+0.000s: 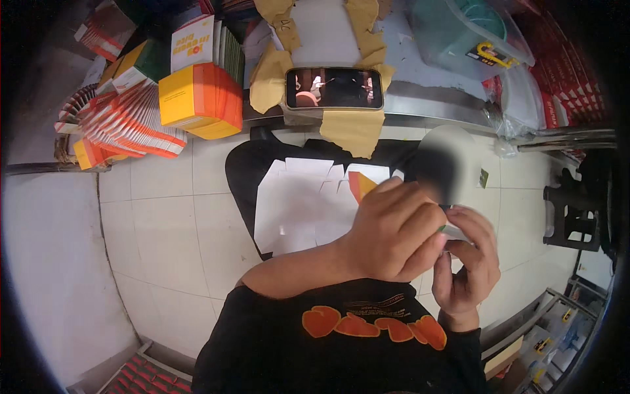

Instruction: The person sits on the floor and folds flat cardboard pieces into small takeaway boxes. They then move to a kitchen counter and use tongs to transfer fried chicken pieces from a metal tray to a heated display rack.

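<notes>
White card sheet (295,210), slotted edges, flat across black trousers (241,174), beyond the left forearm (302,268). Left hand (397,230): fingers curled. Right hand (469,262): fingers bent, tips close to the left's. Small green piece (442,228) between them; whether pinched, cannot tell. Beyond: phone (335,88), sideways, screen lit; yellow-orange box (190,98), leftward; clear plastic bin (453,39), rightward.

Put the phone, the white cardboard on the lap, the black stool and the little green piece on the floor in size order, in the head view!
1. White cardboard
2. Phone and black stool: they look about alike, so I can't rank them
3. Green piece
</notes>
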A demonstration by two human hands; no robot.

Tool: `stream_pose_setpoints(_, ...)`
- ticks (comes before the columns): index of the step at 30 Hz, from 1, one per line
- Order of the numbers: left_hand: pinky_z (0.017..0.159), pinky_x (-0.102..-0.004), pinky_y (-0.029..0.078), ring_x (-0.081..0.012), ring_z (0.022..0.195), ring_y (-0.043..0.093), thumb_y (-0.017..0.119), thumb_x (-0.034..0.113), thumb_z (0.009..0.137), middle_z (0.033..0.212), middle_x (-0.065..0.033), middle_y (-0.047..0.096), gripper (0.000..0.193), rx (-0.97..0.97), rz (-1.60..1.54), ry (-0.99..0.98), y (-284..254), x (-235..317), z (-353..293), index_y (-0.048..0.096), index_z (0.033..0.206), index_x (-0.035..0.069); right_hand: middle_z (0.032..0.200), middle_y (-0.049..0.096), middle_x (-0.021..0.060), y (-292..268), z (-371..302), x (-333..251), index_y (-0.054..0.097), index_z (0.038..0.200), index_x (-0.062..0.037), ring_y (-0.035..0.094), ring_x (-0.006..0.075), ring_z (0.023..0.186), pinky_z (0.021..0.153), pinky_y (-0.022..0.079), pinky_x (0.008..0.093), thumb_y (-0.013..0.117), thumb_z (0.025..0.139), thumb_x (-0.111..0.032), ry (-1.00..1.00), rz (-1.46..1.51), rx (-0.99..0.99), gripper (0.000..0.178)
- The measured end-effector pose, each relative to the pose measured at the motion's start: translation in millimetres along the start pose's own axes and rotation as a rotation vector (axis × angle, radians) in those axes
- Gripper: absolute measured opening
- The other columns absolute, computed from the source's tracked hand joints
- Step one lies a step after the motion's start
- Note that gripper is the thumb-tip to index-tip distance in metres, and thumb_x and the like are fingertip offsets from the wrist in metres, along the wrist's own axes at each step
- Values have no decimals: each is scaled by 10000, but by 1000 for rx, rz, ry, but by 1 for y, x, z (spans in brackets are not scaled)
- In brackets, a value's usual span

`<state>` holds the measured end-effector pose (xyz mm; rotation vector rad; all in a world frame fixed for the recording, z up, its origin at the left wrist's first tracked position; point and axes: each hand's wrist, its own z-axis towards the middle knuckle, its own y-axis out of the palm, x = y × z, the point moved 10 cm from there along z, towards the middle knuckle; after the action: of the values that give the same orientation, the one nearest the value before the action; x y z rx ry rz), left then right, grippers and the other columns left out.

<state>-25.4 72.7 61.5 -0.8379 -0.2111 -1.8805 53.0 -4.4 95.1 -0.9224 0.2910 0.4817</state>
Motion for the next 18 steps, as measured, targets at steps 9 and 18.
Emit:
stream_pose_setpoints(9, 562, -351, 366, -214, 587, 513, 713, 391, 824, 738, -57, 539, 367, -38, -115, 84, 14, 15, 3, 581, 857, 51, 947, 672, 211, -3, -22, 16, 552, 935, 2, 681, 335, 805, 703, 544, 374, 673, 832, -60, 176, 146, -5, 170)
stream_pose_setpoints(18, 604, -367, 371, -230, 644, 525, 717, 201, 764, 737, -75, 506, 221, -205, -73, -5, 41, 6, 15, 555, 780, 51, 840, 667, 101, -14, -53, 76, 511, 1149, 34, 609, 161, 766, 807, 460, 279, 721, 806, -36, 668, 643, 162, 408)
